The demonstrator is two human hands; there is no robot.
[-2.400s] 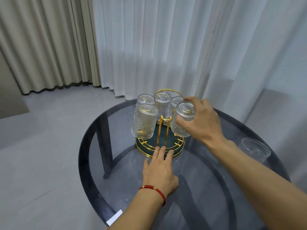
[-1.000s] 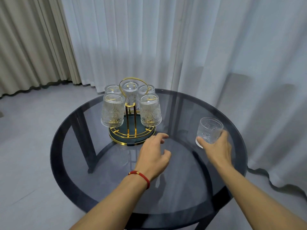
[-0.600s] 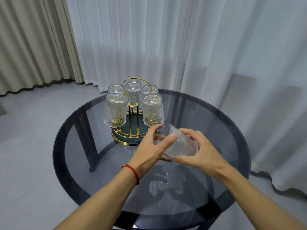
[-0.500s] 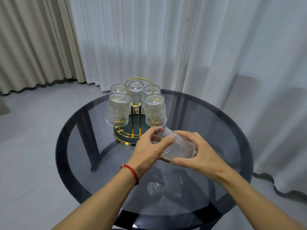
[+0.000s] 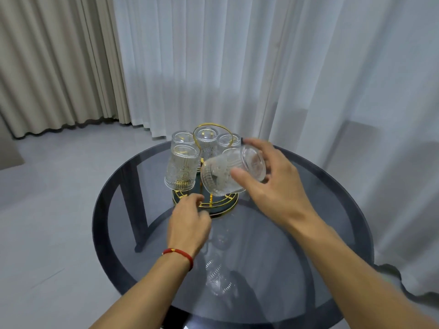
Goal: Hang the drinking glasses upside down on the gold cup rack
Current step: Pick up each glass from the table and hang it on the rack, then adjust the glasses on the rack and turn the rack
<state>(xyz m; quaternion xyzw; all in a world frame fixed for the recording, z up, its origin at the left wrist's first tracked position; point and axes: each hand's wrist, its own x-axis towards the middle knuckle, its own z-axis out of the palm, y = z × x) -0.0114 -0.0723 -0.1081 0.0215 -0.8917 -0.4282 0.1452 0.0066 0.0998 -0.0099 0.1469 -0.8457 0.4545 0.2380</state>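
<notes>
The gold cup rack (image 5: 219,205) with a dark round base stands at the far side of the round glass table (image 5: 308,233). Several ribbed clear glasses hang upside down on it, the nearest at the front left (image 5: 181,169). My right hand (image 5: 273,186) grips another ribbed glass (image 5: 221,173) just above the rack's front right side. This glass is tilted, mouth down-left and base up-right, and it hides the rack's front right part. My left hand (image 5: 190,219) holds the front rim of the rack's base with curled fingers.
The table's dark rim (image 5: 104,205) and legs show through the tinted top. White sheer curtains (image 5: 237,67) hang close behind the table and beige drapes (image 5: 52,62) at the left. Grey floor lies all around.
Both hands held the glass over the table's middle. My left hand let go and moved to the rack's base. My right hand carried the glass up and forward to the rack.
</notes>
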